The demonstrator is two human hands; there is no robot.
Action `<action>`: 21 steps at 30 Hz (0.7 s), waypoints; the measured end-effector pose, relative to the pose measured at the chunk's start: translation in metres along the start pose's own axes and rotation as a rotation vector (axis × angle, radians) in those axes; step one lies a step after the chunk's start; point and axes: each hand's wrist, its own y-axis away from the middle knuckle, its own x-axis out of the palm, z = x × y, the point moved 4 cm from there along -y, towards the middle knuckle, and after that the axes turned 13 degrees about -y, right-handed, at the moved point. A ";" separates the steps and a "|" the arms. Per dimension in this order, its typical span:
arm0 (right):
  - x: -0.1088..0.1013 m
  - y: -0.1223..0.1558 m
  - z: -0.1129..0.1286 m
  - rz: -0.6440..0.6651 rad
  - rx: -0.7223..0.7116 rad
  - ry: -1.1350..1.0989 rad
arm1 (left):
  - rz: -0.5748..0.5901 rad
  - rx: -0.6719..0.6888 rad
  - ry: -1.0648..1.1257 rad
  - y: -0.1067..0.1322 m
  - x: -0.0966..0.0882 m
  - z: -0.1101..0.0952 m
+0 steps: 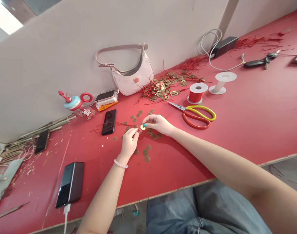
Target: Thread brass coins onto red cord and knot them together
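My right hand [159,124] pinches a round brass coin with a hole [142,127] between thumb and finger. Right beside it, the fingertips of my left hand [129,142] are pressed together at the end of a thin red cord [121,123], which trails leftward across a black phone [109,122]. How the cord meets the coin is too small to make out. Several loose coins [146,159] lie on the red table around and below both hands. To the right of my right hand, scissors with red and yellow handles [197,114] lie with their blades pointing left.
Behind the hands is a pile of coins tied with red cord [163,87], next to a pale handbag [133,78]. A red cord spool [196,94] and a bare white spool [220,84] stand right. Left are a cup [82,109] and a power bank [74,182].
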 end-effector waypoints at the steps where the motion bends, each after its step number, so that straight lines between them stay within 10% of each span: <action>1: 0.000 0.000 0.000 0.005 0.001 -0.005 | -0.001 0.002 0.000 0.000 0.000 0.000; 21: 0.004 0.003 0.003 0.026 0.078 -0.138 | -0.049 -0.027 0.008 0.000 -0.002 -0.001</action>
